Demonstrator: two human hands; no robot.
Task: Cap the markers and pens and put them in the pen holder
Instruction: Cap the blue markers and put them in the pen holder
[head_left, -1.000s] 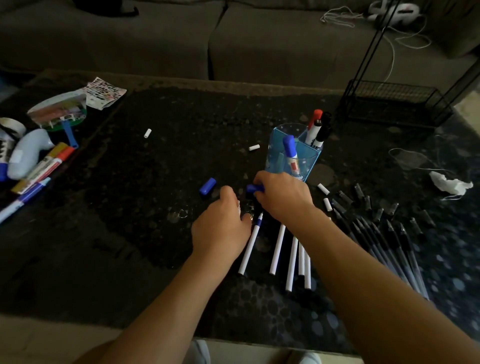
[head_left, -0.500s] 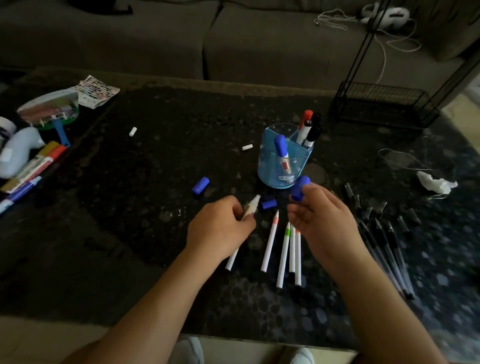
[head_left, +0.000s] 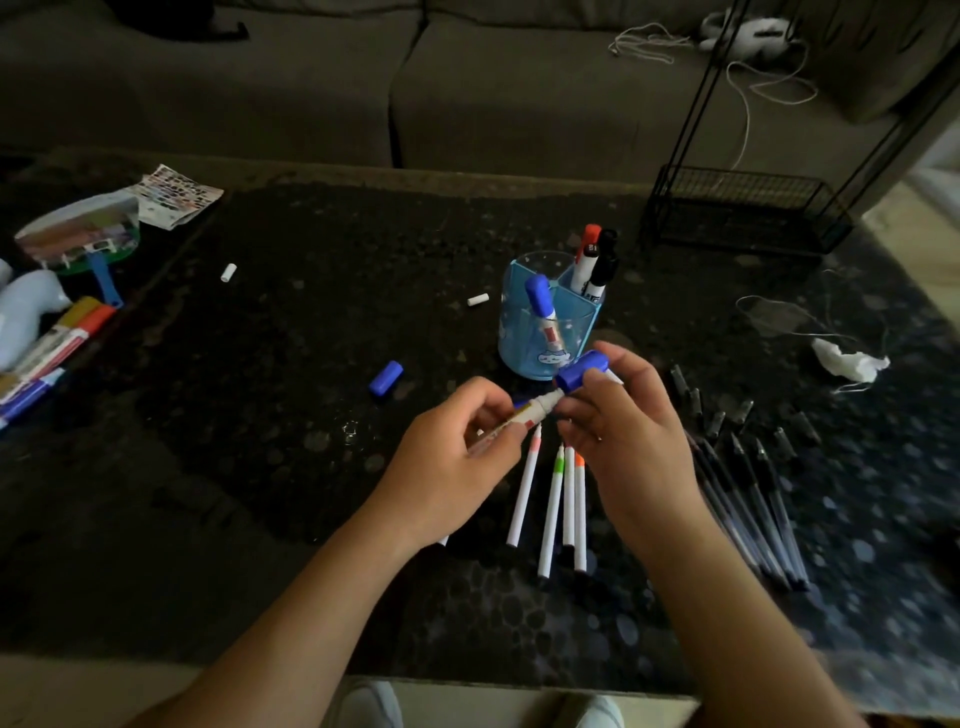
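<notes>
My left hand (head_left: 457, 457) grips a white uncapped marker (head_left: 535, 410), tip pointing up and right. My right hand (head_left: 623, 436) pinches a blue cap (head_left: 582, 376) right at that tip, touching or nearly so. Just behind stands the blue transparent pen holder (head_left: 519, 338) with a blue-capped marker (head_left: 540, 306), a red-capped one (head_left: 587, 249) and a black-capped one (head_left: 602, 270) inside. Under my hands lie several thin white uncapped pens (head_left: 553, 514). A loose blue cap (head_left: 386, 378) lies to the left.
Several black pens (head_left: 753, 504) and black caps (head_left: 717, 421) lie at the right. Small white caps (head_left: 228, 272) (head_left: 478, 300) sit farther back. Markers (head_left: 57, 343) and a white bottle (head_left: 26, 317) are at the left edge, crumpled tissue (head_left: 847, 361) at right, a wire rack (head_left: 743, 208) behind.
My left hand lifted the white marker off the table. My right hand picked up a blue cap and brought it to the marker's tip.
</notes>
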